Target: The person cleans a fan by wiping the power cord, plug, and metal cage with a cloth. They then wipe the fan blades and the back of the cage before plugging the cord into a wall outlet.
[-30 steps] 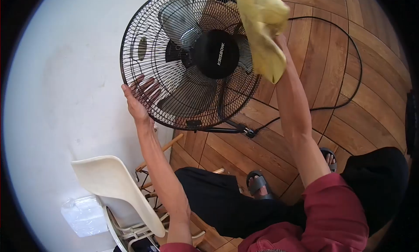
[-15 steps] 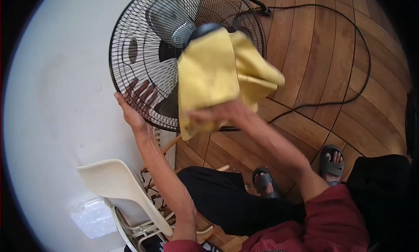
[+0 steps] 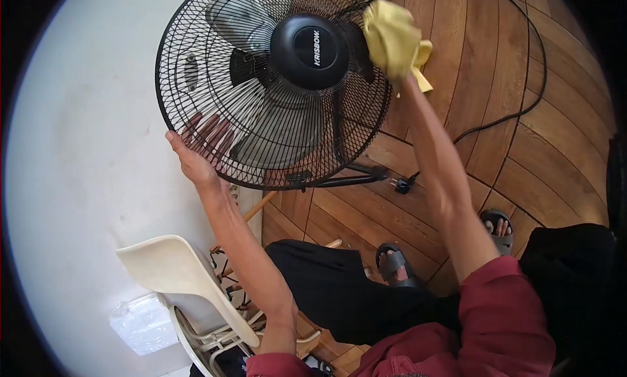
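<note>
A black fan [image 3: 309, 52] with a wire guard and a round hub reading "KRISBOW" fills the upper middle of the view. At its lower left rim, my left hand [image 3: 196, 166] grips the guard, thumb on the outer edge and fingers behind the wires, visible through them. A yellow cloth [image 3: 390, 36] is bunched over my right hand [image 3: 406, 84] at the guard's upper right edge. The cloth hides most of those fingers, and motion blurs it; one loose corner hangs to the right.
A black power cord [image 3: 539, 83] loops over the wooden floor [image 3: 555, 155], its plug [image 3: 403, 184] lying below the fan. A cream chair [image 3: 163, 266] stands at lower left by the white wall [image 3: 85, 148], with a plastic-wrapped item [image 3: 145, 325] near it. My sandalled feet are below.
My right hand has swept the yellow cloth from the front of the fan up and right to the rim, uncovering the hub. My left hand keeps its grip, and the fan appears slightly higher.
</note>
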The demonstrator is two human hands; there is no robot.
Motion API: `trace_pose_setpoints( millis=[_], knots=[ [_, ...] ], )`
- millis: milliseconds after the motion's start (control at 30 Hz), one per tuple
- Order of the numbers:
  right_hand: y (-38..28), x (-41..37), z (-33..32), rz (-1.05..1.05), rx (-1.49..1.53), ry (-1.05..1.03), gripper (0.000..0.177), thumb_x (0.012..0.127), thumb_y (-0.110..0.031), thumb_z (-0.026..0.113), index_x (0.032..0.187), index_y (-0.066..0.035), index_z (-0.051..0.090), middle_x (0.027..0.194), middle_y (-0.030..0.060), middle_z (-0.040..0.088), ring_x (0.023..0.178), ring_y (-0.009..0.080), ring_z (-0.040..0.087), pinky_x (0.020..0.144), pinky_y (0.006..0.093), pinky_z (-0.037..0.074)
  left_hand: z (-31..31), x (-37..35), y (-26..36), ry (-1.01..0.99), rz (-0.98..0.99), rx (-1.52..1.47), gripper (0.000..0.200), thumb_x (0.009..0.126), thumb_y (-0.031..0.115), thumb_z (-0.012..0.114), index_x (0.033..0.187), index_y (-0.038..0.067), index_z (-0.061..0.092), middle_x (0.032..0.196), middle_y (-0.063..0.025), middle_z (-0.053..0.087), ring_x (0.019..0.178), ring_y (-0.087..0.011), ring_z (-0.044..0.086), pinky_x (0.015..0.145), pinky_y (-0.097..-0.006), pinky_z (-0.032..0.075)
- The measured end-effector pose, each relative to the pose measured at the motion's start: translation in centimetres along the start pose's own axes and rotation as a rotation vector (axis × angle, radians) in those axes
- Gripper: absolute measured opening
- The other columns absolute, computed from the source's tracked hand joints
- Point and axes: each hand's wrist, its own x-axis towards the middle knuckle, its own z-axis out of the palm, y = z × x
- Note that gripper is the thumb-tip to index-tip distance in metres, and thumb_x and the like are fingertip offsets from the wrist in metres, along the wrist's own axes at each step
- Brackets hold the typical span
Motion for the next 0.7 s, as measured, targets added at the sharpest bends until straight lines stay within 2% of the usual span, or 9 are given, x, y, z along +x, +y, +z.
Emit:
trace_pose_setpoints(
  millis=[133,167,200,233,400,467,533,567,700],
  knots=[
    [10.3,-15.5,9.9,0.016,-0.476,-0.134,0.022,0.096,-0.018,0.060,0.112,-0.003,0.059,0.094,0.0021,0.061,0.081,0.0107,0.060,0.073,0.0245,0.055,-0.4,0.4,-0.1,-0.005,-0.001,0.005,0.074,0.101,0.059,0.026,0.126,-0.005,0.053,0.114,-0.0261,0.064,0.096,-0.0338,0.068,0.079,-0.0437,0.061],
    [6.5,-16.2,6.5,0.156,0.031,-0.232,0.029,0.097,-0.021,0.060,0.119,-0.003,0.056,0.104,0.0038,0.060,0.091,0.0122,0.059,0.080,0.0252,0.053,-0.3,0.4,-0.1,0.002,-0.013,0.001,0.074,0.101,0.059,0.026,0.127,-0.005,0.053,0.114,-0.0260,0.064,0.097,-0.0340,0.068,0.079,-0.0441,0.061],
    [2.6,-16.8,2.9,0.402,0.907,-0.200,0.036,0.097,-0.025,0.060,0.125,-0.002,0.054,0.113,0.0054,0.058,0.100,0.0138,0.058,0.087,0.0259,0.051,-0.1,0.1,0.0,0.010,-0.025,-0.003,0.074,0.101,0.059,0.026,0.127,-0.005,0.053,0.115,-0.0260,0.064,0.098,-0.0342,0.068,0.079,-0.0445,0.061],
    [-1.6,-17.4,-0.9,0.625,1.372,-0.114,0.044,0.098,-0.028,0.060,0.132,-0.002,0.051,0.123,0.0071,0.057,0.109,0.0154,0.057,0.093,0.0265,0.049,0.1,-0.2,0.3,-0.004,-0.037,0.006,0.075,0.101,0.060,0.025,0.128,-0.005,0.052,0.117,-0.0263,0.062,0.100,-0.0349,0.067,0.080,-0.0455,0.061],
    [1.0,-12.8,0.9,0.150,2.490,-0.312,0.034,0.100,-0.023,0.053,0.128,-0.003,0.052,0.113,0.0057,0.059,0.099,0.0122,0.061,0.082,0.0255,0.055,-0.2,-0.2,0.1,-0.042,-0.016,0.017,0.077,0.101,0.060,0.025,0.131,-0.006,0.048,0.119,-0.0292,0.060,0.101,-0.0372,0.066,0.081,-0.0467,0.060],
    [1.4,-8.3,1.1,0.063,2.283,-0.227,0.034,0.100,-0.023,0.053,0.128,-0.003,0.053,0.114,0.0061,0.060,0.099,0.0125,0.061,0.082,0.0256,0.055,-0.4,0.1,-0.3,-0.034,-0.004,0.017,0.077,0.101,0.060,0.024,0.132,-0.006,0.047,0.120,-0.0303,0.059,0.102,-0.0381,0.066,0.081,-0.0467,0.060],
    [0.5,-3.1,-0.7,-0.028,0.885,-0.077,0.033,0.100,-0.023,0.052,0.127,-0.003,0.053,0.114,0.0065,0.060,0.099,0.0127,0.061,0.081,0.0257,0.055,-0.2,0.0,-0.3,-0.028,0.002,0.024,0.078,0.101,0.061,0.023,0.133,-0.006,0.047,0.120,-0.0313,0.058,0.102,-0.0393,0.065,0.081,-0.0470,0.059],
    [-0.2,-1.1,-1.3,-0.067,0.637,-0.073,0.033,0.101,-0.023,0.052,0.127,-0.003,0.053,0.114,0.0067,0.060,0.099,0.0129,0.061,0.081,0.0258,0.055,0.0,-0.1,-0.2,-0.026,-0.001,0.024,0.078,0.101,0.061,0.023,0.133,-0.006,0.047,0.120,-0.0313,0.058,0.103,-0.0394,0.065,0.082,-0.0471,0.059],
    [-1.8,3.1,-2.2,-0.140,0.419,-0.112,0.033,0.101,-0.023,0.051,0.127,-0.002,0.054,0.115,0.0075,0.061,0.099,0.0134,0.062,0.081,0.0261,0.056,0.7,-0.5,0.2,-0.014,-0.021,0.001,0.078,0.101,0.060,0.022,0.133,-0.007,0.047,0.121,-0.0314,0.058,0.103,-0.0395,0.065,0.082,-0.0477,0.059]
  ],
)
